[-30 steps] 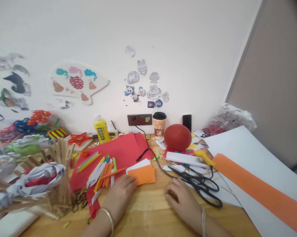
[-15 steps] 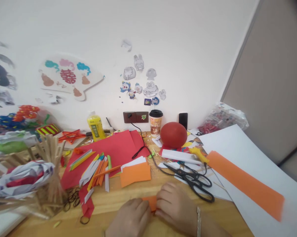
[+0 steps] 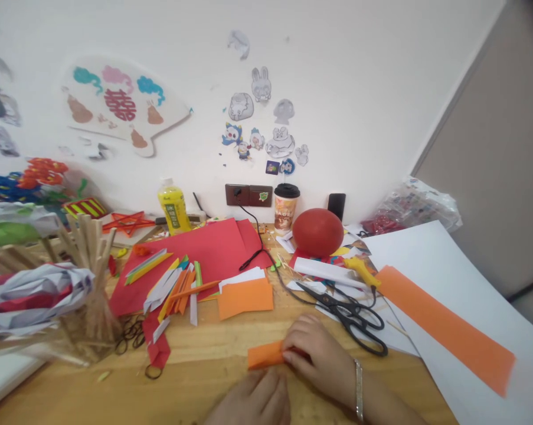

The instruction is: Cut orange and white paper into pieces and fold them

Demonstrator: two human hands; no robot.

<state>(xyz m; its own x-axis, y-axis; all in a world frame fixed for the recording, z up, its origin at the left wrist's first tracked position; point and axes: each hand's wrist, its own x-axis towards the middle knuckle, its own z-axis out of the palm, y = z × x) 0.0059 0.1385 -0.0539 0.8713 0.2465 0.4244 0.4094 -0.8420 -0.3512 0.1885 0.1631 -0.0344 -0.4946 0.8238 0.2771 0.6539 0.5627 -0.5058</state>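
A small folded strip of orange paper (image 3: pixel 262 356) lies on the wooden table in front of me. My right hand (image 3: pixel 321 363), with a bracelet at its wrist, pinches the strip's right end between thumb and fingers. Just below the strip's lower edge is my left hand (image 3: pixel 255 398), fingers curled and close together. Its thumb and whatever its fingertips may grip are hidden. Black-handled scissors (image 3: pixel 348 316) lie beyond my right hand. Flat orange paper pieces (image 3: pixel 245 298) rest on white ones behind the strip.
Folded paper strips (image 3: pixel 175 295) lie on red sheets (image 3: pixel 204 245). A red balloon (image 3: pixel 318 232), a cup (image 3: pixel 286 209) and a yellow bottle (image 3: pixel 174 206) stand at the back. Wooden sticks (image 3: pixel 87 248) crowd the left. A long orange strip (image 3: pixel 447 330) crosses white card (image 3: pixel 425 254) at right.
My left hand has drawn down from the orange strip's left end, uncovering more of it. My right hand stays at its right end. The camera view has shifted slightly.
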